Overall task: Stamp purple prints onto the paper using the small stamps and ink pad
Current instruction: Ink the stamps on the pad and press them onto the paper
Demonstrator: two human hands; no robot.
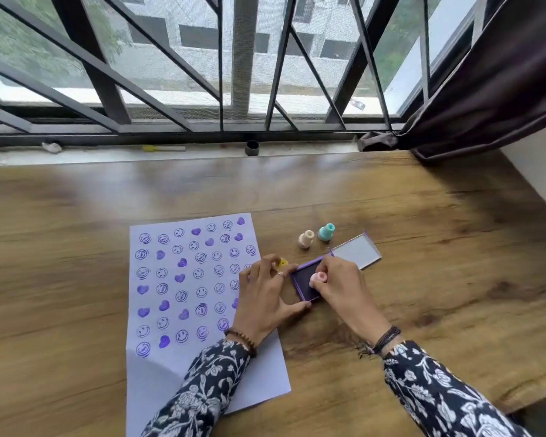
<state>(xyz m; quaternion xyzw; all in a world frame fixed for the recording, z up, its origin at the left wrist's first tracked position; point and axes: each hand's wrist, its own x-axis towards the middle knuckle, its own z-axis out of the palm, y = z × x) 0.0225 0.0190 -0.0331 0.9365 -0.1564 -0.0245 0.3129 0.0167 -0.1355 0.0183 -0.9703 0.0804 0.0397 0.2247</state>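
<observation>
A white paper lies on the wooden table, covered with several purple smiley and heart prints. To its right sits the purple ink pad with its lid swung open. My right hand grips a pink stamp pressed down on the pad. My left hand rests on the paper's right edge, its thumb against the pad's near corner and its fingers around a small yellow stamp. A beige stamp and a teal stamp stand upright behind the pad.
The wooden table runs back to a window sill with a black cap and a yellow-tipped stick. A barred window is behind it. A dark curtain hangs at the right, over the table's far corner.
</observation>
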